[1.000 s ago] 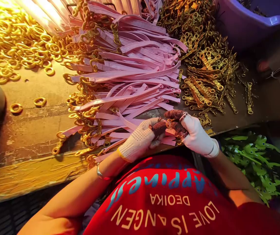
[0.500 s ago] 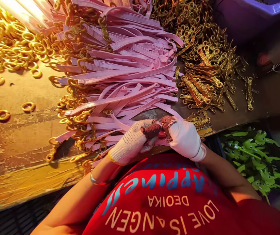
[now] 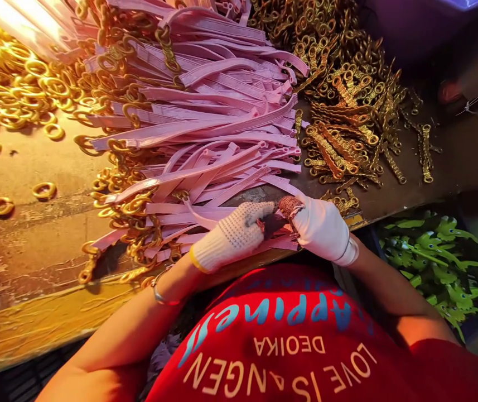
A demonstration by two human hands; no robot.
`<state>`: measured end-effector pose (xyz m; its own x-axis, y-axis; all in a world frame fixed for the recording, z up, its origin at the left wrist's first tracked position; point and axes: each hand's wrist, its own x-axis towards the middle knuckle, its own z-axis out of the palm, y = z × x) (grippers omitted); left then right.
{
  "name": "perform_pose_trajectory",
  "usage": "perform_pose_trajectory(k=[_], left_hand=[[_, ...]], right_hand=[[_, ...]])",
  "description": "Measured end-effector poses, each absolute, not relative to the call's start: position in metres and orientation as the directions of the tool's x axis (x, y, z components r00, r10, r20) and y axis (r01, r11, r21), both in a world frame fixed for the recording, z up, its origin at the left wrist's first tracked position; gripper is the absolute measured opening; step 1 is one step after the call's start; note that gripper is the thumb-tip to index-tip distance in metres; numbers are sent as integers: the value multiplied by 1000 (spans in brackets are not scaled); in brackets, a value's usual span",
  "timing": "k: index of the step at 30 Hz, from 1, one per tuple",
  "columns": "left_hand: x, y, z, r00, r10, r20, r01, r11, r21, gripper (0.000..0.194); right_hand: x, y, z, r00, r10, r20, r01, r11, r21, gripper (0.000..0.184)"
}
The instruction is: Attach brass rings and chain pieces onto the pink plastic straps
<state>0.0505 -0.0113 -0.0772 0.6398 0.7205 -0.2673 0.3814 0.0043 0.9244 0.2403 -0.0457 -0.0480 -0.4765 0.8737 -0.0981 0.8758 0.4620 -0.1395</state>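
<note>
My left hand [image 3: 234, 231], in a white knit glove with dark dots, is closed near the table's front edge. Just to its right, my right hand [image 3: 322, 228], in a white glove with reddish-brown fingertips, is also closed. Their fingertips nearly meet, and whatever they pinch is hidden or too small to name. Around and behind them lie many pink straps [image 3: 230, 117], with gold links and rings at their left ends. Beyond my right hand is a heap of gold chain-like links [image 3: 331, 148].
Gold rings [image 3: 21, 92] are piled at the left of the wooden table [image 3: 54, 240], under bright light. Two loose rings lie nearer. Green figure-shaped pieces [image 3: 435, 262] sit in a container below the table at right. A purple container [image 3: 414, 33] stands at the back right.
My left hand has turned so its dotted back faces up, and its fingertips have shifted slightly. My right hand has moved a little to the right. The view has shifted slightly.
</note>
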Motion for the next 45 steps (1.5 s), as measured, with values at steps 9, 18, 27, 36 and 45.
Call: perform_pose_trajectory(k=[9, 18, 27, 36, 45], left_hand=[[56, -21, -79, 526, 835, -161, 392, -70, 917, 26], [58, -39, -91, 476, 867, -147, 455, -100, 885, 28], [54, -38, -95, 512, 856, -69, 477, -216, 852, 14], [31, -17, -71, 616, 780, -105, 482, -269, 834, 30], [-62, -20, -66, 355, 918, -180, 872, -255, 418, 24]], right_hand=[[243, -57, -27, -366, 923, -118, 926, 349, -143, 36], [241, -38, -21, -263, 835, -483, 963, 259, -76, 19], [235, -55, -35, -393, 867, -305, 918, 387, -83, 19], [253, -49, -35, -395, 851, -346, 902, 430, 29, 24], [278, -28, -37, -368, 901, -228, 909, 401, 116, 19]])
